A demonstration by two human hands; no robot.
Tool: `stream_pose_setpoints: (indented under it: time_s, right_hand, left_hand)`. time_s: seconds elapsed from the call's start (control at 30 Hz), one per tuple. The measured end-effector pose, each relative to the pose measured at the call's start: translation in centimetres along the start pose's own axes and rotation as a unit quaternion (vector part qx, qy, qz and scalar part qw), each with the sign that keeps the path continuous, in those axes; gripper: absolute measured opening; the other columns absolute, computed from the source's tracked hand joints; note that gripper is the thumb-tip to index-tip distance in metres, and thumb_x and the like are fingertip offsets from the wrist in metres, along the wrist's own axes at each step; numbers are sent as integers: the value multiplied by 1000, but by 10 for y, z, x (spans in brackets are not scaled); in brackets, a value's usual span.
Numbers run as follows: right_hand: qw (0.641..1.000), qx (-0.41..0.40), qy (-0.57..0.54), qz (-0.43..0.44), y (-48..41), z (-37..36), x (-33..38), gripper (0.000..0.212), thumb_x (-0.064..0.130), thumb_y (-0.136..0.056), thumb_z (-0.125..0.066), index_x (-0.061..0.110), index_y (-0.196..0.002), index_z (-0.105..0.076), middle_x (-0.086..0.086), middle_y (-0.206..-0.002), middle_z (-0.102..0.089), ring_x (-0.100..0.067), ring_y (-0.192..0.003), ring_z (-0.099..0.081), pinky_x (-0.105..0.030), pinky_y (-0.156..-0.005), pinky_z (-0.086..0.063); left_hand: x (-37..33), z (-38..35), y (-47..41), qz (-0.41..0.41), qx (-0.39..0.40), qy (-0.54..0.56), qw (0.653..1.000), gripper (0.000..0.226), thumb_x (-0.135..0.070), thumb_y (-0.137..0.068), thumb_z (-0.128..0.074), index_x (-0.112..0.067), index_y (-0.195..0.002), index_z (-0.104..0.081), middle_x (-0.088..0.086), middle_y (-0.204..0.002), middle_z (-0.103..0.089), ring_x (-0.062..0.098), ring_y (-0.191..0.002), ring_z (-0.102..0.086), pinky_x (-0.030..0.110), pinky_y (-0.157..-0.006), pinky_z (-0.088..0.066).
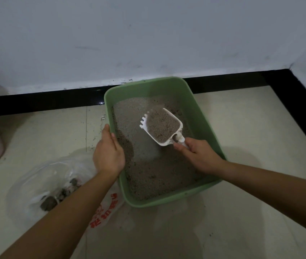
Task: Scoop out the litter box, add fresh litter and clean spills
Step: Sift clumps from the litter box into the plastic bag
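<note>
One green litter box point(200, 116) sits on the floor against the wall. The right hand point(198, 156) grips a white scoop point(162, 126) heaped with litter above it; the left hand point(109, 152) clasps its left rim. A plastic bag point(41, 186) holding clumps lies left.

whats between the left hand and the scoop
In the head view, only grey litter inside the green box lies between left hand and scoop.

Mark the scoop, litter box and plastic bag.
scoop point(143, 121): head view, white comb teeth at its front edge.
litter box point(197, 118): head view, green inner right wall.
plastic bag point(41, 172): head view, clear film, upper part.
</note>
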State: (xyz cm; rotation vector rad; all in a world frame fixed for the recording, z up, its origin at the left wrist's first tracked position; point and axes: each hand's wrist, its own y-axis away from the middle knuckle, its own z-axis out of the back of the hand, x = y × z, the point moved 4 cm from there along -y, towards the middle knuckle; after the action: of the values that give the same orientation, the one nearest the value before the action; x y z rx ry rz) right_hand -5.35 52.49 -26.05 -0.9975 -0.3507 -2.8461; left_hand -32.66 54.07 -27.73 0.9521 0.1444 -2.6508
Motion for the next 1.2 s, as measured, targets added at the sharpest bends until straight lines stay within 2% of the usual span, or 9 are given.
stream_pose_setpoints:
  time_s: [0.27,0.43,0.53,0.73,1.0,1.2]
  right_hand:
    - [1000,-3,-7,3,1,5,8,47,49,-95,-51,9,-72,-47,3,-60,-45,-10,-53,-39,-31,-54,-36]
    - [1000,9,11,4,4,6,10,43,48,-97,-51,16,-69,-43,4,-58,-46,-12,-53,-43,-35,-55,-40]
    - [999,31,36,4,5,2,9,44,48,-97,-50,14,-70,-44,2,-59,-49,-11,-52,-45,-33,-54,-39]
    - [1000,21,22,-5,5,9,12,42,48,-97,-50,15,-71,-46,1,-62,-52,-13,-54,-47,-35,-56,-42]
    - [999,28,45,0,11,11,12,46,49,-97,-50,10,-73,-48,1,-61,-51,-14,-53,-47,-37,-56,-42]
    - [999,12,39,-3,19,18,17,47,50,-96,-51,11,-71,-47,1,-61,-52,-13,-54,-46,-38,-57,-44]
  left_hand:
    - [3,-1,-1,-1,-2,1,1000,45,-34,-105,-25,-20,-148,-29,10,-83,-63,29,-71,-59,39,-65,-49]
    - [1,0,-1,-3,-4,0,1000,44,-33,-105,-26,-20,-148,-30,9,-84,-62,29,-73,-59,41,-67,-50]
    - [2,1,-1,2,-7,1,1000,44,-32,-106,-26,-19,-148,-30,6,-84,-60,26,-72,-57,37,-65,-46]
    - [0,2,0,-3,-10,1,1000,44,-29,-106,-27,-18,-148,-31,6,-79,-58,23,-66,-53,33,-60,-38]
    - [0,3,-1,-9,-4,-4,1000,44,-29,-106,-26,-17,-148,-31,9,-88,-62,28,-74,-57,36,-66,-44]
    - [-5,6,-2,-25,17,-42,999,43,-29,-106,-25,-14,-145,-33,12,-89,-62,29,-74,-55,35,-66,-40]
